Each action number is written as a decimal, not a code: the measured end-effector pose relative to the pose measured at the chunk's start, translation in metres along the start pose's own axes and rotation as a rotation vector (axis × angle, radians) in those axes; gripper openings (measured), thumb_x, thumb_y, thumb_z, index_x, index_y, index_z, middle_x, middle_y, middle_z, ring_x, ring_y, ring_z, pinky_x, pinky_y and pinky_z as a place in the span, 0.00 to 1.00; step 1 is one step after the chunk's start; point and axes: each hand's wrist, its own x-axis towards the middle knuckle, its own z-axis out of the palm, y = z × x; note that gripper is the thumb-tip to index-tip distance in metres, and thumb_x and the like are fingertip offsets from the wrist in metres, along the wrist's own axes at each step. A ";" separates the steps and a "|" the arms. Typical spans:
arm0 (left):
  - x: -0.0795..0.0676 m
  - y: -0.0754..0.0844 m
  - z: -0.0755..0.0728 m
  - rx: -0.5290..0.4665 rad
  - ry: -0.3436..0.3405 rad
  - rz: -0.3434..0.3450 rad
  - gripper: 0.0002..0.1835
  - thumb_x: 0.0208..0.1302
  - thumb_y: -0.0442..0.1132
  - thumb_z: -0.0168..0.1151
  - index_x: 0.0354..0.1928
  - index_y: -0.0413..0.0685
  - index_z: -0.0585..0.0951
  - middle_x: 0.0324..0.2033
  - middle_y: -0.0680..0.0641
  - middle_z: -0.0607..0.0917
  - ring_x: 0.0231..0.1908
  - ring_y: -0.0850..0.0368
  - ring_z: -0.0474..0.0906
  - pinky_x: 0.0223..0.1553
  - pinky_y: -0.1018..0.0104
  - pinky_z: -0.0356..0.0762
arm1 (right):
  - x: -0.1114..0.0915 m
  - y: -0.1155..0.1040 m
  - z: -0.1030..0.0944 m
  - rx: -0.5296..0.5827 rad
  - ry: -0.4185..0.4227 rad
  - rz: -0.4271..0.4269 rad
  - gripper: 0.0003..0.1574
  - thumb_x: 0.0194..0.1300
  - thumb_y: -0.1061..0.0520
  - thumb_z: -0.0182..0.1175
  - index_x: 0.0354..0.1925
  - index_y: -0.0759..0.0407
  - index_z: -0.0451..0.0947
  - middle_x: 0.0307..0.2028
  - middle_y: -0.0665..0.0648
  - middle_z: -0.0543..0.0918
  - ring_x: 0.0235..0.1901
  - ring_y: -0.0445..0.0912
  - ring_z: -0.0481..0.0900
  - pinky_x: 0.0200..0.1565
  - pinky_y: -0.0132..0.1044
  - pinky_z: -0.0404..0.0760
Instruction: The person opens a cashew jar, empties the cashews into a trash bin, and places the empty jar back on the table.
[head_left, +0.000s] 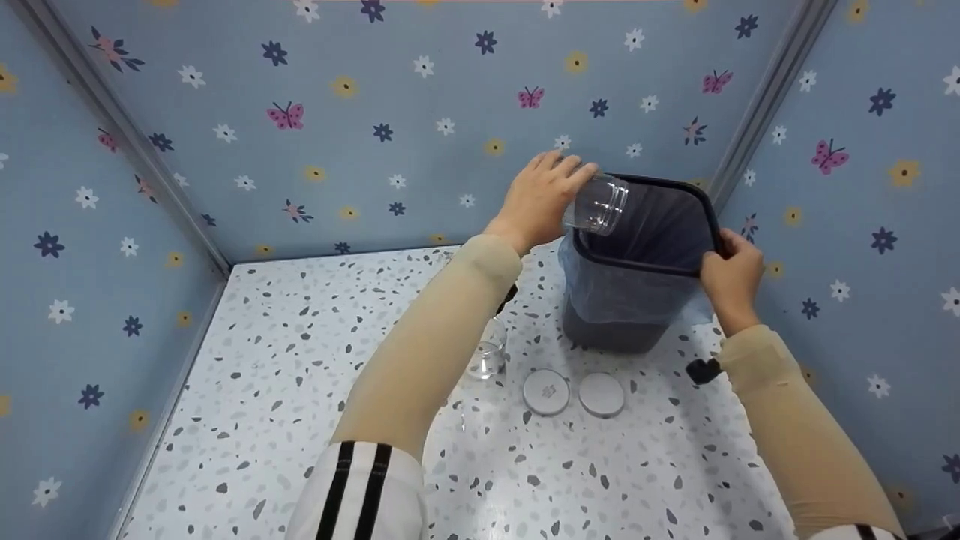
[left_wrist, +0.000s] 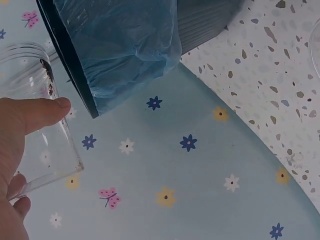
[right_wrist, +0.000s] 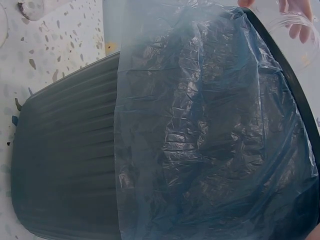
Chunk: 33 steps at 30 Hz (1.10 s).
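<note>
My left hand (head_left: 541, 196) grips a clear jar (head_left: 596, 204), tipped on its side with its mouth over the left part of the bin's black rim (head_left: 637, 266). In the left wrist view, dark brown specks (left_wrist: 49, 75) cling inside the jar (left_wrist: 60, 150) near its mouth and at a base corner. My right hand (head_left: 733, 279) holds the right side of the rim, thumb on top. The grey bin (head_left: 615, 337) stands on the table, and a translucent blue bag (right_wrist: 190, 125) lines it and hangs over its outside.
Another clear jar (head_left: 487, 361) stands on the speckled table (head_left: 285, 360), partly behind my left forearm. Two round white lids, a left one (head_left: 546, 392) and a right one (head_left: 601, 394), lie in front of the bin. Flower-patterned walls (head_left: 420, 105) enclose the back and sides.
</note>
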 end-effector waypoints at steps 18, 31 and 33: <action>-0.012 0.002 0.014 -0.282 0.051 -0.168 0.48 0.60 0.45 0.81 0.82 0.53 0.69 0.74 0.48 0.78 0.74 0.46 0.72 0.79 0.55 0.70 | -0.001 0.002 -0.001 0.009 -0.005 -0.002 0.36 0.77 0.65 0.46 0.79 0.65 0.68 0.73 0.67 0.77 0.73 0.56 0.76 0.75 0.47 0.75; -0.019 -0.001 0.015 -0.484 0.037 -0.296 0.54 0.56 0.46 0.85 0.83 0.57 0.66 0.77 0.50 0.74 0.76 0.48 0.69 0.75 0.53 0.74 | -0.001 0.002 0.000 0.020 -0.005 0.007 0.35 0.78 0.64 0.47 0.79 0.64 0.69 0.74 0.66 0.77 0.73 0.55 0.76 0.76 0.45 0.75; -0.021 -0.003 0.016 -0.510 0.042 -0.306 0.55 0.56 0.46 0.85 0.84 0.57 0.66 0.78 0.50 0.74 0.76 0.48 0.69 0.75 0.52 0.74 | -0.001 0.002 0.001 0.017 -0.006 0.006 0.35 0.78 0.65 0.46 0.79 0.64 0.68 0.74 0.66 0.78 0.73 0.55 0.76 0.75 0.46 0.75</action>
